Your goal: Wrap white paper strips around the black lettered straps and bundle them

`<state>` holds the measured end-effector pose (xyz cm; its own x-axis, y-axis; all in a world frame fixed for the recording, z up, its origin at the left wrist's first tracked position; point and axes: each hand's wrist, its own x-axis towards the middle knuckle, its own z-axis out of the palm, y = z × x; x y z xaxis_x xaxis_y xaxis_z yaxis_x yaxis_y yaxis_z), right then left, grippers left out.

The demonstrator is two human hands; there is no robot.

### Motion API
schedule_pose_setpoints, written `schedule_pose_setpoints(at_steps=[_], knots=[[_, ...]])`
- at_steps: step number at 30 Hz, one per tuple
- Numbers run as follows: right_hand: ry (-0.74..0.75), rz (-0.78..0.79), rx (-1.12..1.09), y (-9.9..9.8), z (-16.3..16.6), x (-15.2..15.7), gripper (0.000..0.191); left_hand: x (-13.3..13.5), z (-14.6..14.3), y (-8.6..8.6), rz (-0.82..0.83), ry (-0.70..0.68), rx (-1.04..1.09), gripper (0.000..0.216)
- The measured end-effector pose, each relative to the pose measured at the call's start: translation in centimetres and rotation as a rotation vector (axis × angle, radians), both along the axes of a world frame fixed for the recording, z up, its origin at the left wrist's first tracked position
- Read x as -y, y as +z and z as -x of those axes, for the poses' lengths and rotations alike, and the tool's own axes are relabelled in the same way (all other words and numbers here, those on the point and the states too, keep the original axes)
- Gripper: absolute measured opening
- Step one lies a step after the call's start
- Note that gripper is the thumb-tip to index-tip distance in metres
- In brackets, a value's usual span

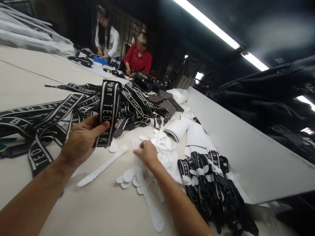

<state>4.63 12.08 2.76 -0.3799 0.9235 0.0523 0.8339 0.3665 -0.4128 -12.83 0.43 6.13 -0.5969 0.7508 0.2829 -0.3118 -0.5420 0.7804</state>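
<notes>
**A:** What is the left hand (82, 139) on?

**B:** Its grip is clamped on a strap (108, 111). The strap is black with white edges and white letters reading TED BAKER. The thumb lies across the front and the fingers sit behind. The strap rises above the hand, folds over at the top and hangs clear of the bench (98, 209), over its middle.

**A:** And the right hand (147, 153)?

**B:** It is palm down on a pile of white strips (163, 149), right of the strap. The fingertips press into the strips. I cannot tell whether its grip is closed on one or only resting there.

**A:** Are any strips lying loose?

**B:** 2 stand out. A long strip (102, 169) with a scalloped edge lies flat between the 2 hands, just below the strap's hanging end. A second strip (151, 209) lies closer to the near edge, beside the right forearm.

**A:** What else is on the bench?

**B:** A heap (56, 111) of the same lettered straps spreads over the left side, beyond the left hand. A bundle (211, 183) of straps, each with white strips laid across it, sits toward the near right corner, just right of the right forearm. White cards (197, 134) lie beyond the bundle, and a brown cloth (164, 101) lies beyond the pile.

**A:** Is anyone else there?

**B:** 2 people are at the far end, 1 in a white top (109, 41) and 1 in a red top (137, 60). Their hands are down on their own work, well apart from these 2 hands.
</notes>
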Motion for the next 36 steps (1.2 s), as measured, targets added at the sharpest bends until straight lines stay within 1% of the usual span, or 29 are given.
schedule_pose_setpoints(at_steps=[2, 7, 11, 14, 16, 19, 21, 23, 25, 27, 29, 31, 34, 36], knots=[[-0.027, 0.021, 0.014, 0.3, 0.2, -0.3, 0.030, 0.3, -0.3, 0.1, 0.007, 0.004, -0.039, 0.046], [-0.028, 0.095, -0.023, 0.9, 1.3, -0.4, 0.015, 0.9, -0.8, 0.2, 0.073, -0.004, -0.157, 0.047], [-0.021, 0.076, -0.136, 0.5, 1.7, 0.6, 0.018, 0.5, -0.7, -0.3, 0.122, 0.017, -0.338, 0.052], [0.007, 0.022, -0.288, 0.2, 1.5, 1.3, 0.020, 0.1, -0.9, -0.6, 0.097, -0.005, -0.487, 0.052], [0.032, -0.013, -0.444, 0.7, 1.2, 1.6, 0.017, 0.2, -1.2, -0.8, 0.093, -0.049, -0.550, 0.051], [0.090, -0.019, -0.728, 2.6, 0.2, 1.9, 0.002, 0.8, -1.9, -0.8, 0.099, -0.179, -0.569, 0.047], [0.145, 0.006, -0.885, 4.0, -0.6, 2.3, 0.007, 1.3, -2.7, -0.7, 0.082, -0.318, -0.578, 0.041], [0.198, 0.040, -0.992, 5.0, -1.6, 2.9, 0.017, 1.6, -3.7, -0.6, 0.066, -0.468, -0.594, 0.036], [0.233, 0.086, -1.047, 5.2, -2.4, 3.9, 0.027, 1.8, -4.7, -0.5, 0.083, -0.598, -0.574, 0.034], [0.262, 0.177, -1.092, 5.0, -3.1, 4.8, 0.037, 1.7, -5.7, -0.5, 0.139, -0.682, -0.517, 0.039], [0.291, 0.298, -1.166, 4.6, -3.6, 5.5, 0.042, 1.5, -6.5, -0.6, 0.213, -0.713, -0.460, 0.045], [0.313, 0.376, -1.231, 4.2, -4.1, 5.8, 0.038, 1.4, -6.9, -0.7, 0.277, -0.696, -0.423, 0.052], [0.368, 0.406, -1.209, 4.0, -4.8, 6.1, 0.030, 1.2, -7.1, -0.9, 0.323, -0.649, -0.392, 0.066], [0.428, 0.436, -1.166, 3.8, -5.4, 6.2, 0.027, 1.0, -7.1, -1.1, 0.338, -0.665, -0.391, 0.070]])
